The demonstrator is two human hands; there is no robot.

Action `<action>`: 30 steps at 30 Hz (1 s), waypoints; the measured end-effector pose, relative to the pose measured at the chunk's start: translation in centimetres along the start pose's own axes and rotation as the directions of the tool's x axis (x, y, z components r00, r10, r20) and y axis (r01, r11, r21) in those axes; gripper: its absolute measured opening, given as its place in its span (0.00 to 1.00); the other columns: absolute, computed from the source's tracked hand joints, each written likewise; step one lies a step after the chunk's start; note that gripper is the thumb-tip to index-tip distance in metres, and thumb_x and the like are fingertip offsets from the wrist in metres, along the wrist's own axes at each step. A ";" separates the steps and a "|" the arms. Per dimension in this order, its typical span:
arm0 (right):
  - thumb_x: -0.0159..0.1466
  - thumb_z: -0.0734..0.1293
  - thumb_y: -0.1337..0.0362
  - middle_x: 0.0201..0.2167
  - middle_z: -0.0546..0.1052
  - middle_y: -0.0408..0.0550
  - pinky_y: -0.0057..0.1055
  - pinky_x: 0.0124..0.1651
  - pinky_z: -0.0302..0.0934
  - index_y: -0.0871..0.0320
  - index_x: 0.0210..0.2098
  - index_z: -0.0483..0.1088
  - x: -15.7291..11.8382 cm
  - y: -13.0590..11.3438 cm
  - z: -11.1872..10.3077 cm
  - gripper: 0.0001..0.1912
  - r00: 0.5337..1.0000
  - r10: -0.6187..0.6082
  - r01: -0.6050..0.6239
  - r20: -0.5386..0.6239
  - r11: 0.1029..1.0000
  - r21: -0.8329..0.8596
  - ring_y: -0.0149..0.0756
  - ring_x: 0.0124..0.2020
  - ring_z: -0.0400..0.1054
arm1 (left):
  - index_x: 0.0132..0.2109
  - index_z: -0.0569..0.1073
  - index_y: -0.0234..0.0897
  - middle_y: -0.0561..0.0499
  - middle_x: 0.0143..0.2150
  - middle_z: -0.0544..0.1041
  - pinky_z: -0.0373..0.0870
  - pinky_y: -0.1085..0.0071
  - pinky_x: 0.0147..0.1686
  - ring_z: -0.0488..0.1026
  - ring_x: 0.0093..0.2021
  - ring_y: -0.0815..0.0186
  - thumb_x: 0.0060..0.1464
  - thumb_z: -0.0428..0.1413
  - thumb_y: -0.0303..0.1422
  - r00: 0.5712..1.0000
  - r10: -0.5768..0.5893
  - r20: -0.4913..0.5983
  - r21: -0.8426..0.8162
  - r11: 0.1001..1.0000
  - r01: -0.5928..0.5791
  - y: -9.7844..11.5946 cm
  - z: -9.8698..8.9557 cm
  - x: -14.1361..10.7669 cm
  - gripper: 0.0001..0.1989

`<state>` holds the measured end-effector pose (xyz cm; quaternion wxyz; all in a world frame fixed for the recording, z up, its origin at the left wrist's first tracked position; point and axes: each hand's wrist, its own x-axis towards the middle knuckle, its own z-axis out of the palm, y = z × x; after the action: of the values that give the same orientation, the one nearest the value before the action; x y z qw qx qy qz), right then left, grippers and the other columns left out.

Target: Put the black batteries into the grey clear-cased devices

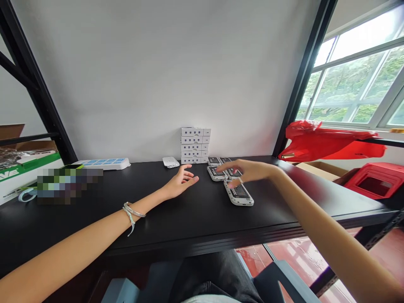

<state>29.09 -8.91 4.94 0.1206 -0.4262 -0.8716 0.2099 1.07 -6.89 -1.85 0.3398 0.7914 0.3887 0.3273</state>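
Over a group of several white handheld devices with rounded corners and black printed battery-like panels, my right hand (248,170) hovers with its fingers apart. It hides part of the group; whether a fingertip touches is hard to tell. The nearest device (239,194) lies at an angle below that hand, and another device (217,173) shows to the left of the fingers. My left hand (180,182) is open and holds nothing, above the black table, near a neat stack of small white boxes (195,147). Flat white pieces like covers (171,162) lie left of the stack.
A white power strip (104,163) lies at the back left, with a blurred-out item (67,185) in front. Beyond the left end is a white and green box (31,168). A red plastic bag (328,139) and a red container (377,181) are past the right edge.
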 end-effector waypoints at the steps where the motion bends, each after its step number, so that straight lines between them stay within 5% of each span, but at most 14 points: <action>1: 0.51 0.70 0.46 0.49 0.75 0.47 0.36 0.49 0.60 0.52 0.48 0.72 1.3 0.1 -0.2 0.29 0.999 -0.016 0.017 -0.041 1.000 0.021 0.47 0.50 0.67 | 0.56 0.60 0.38 0.44 0.50 0.70 0.67 0.64 0.49 0.70 0.49 0.61 0.56 0.51 0.49 0.999 0.019 -0.026 0.056 0.998 -0.018 0.0 -0.2 0.0 0.27; 3: 0.55 0.66 0.45 0.33 0.76 0.47 0.32 0.39 0.60 0.57 0.35 0.73 3.6 0.9 -0.1 0.22 0.980 -0.028 0.034 -0.196 0.999 0.030 0.39 0.36 0.69 | 0.41 0.69 0.37 0.49 0.39 0.73 0.68 0.68 0.40 0.72 0.40 0.63 0.56 0.50 0.47 0.996 0.075 -0.046 0.233 0.970 -0.062 0.1 -0.8 0.0 0.17; 6: 0.59 0.60 0.46 0.17 0.64 0.40 0.30 0.28 0.52 0.57 0.19 0.61 5.1 3.1 0.9 0.22 0.905 -0.003 -0.066 -0.425 0.987 -0.148 0.30 0.22 0.57 | 0.29 0.67 0.38 0.53 0.26 0.71 0.62 0.71 0.27 0.68 0.27 0.66 0.56 0.50 0.43 0.997 0.075 0.012 0.499 0.864 -0.071 0.3 -1.7 -0.2 0.14; 10: 0.58 0.58 0.52 0.15 0.56 0.39 0.29 0.27 0.47 0.55 0.16 0.51 3.3 5.8 1.0 0.20 0.841 -0.005 -0.192 -0.540 0.932 -0.307 0.30 0.21 0.48 | 0.24 0.64 0.39 0.55 0.22 0.68 0.55 0.72 0.23 0.64 0.22 0.68 0.54 0.49 0.37 1.000 0.015 0.004 0.649 0.760 -0.014 0.7 -2.5 -0.3 0.12; 16: 0.56 0.58 0.58 0.15 0.55 0.39 0.30 0.28 0.48 0.54 0.16 0.46 1.3 6.6 -0.7 0.17 0.689 0.017 -0.300 -0.725 0.917 -0.264 0.30 0.22 0.46 | 0.21 0.58 0.39 0.55 0.20 0.62 0.51 0.71 0.24 0.63 0.23 0.67 0.48 0.48 0.31 0.990 0.039 -0.139 0.702 0.708 0.071 0.8 -4.0 0.1 0.10; 23: 0.57 0.60 0.56 0.18 0.66 0.42 0.30 0.30 0.52 0.54 0.20 0.59 2.7 6.4 1.0 0.13 0.783 0.029 -0.259 -0.621 0.924 -0.283 0.33 0.23 0.57 | 0.21 0.54 0.39 0.56 0.19 0.61 0.51 0.71 0.24 0.60 0.22 0.67 0.46 0.48 0.31 0.984 0.047 -0.170 0.718 0.690 0.091 0.4 -4.6 0.3 0.11; 30: 0.53 0.66 0.45 0.37 0.77 0.49 0.35 0.42 0.61 0.55 0.36 0.73 3.0 5.0 2.0 0.22 0.938 0.100 -0.184 -0.333 0.955 -0.234 0.44 0.40 0.69 | 0.21 0.56 0.39 0.55 0.20 0.62 0.51 0.71 0.24 0.62 0.23 0.67 0.46 0.48 0.30 0.988 0.057 -0.141 0.724 0.687 0.064 0.6 -4.2 0.2 0.10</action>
<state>29.92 -4.27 0.95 0.1862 -0.5288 -0.8275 0.0299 -1.89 -5.80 0.97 -0.0311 0.8332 0.5125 0.2054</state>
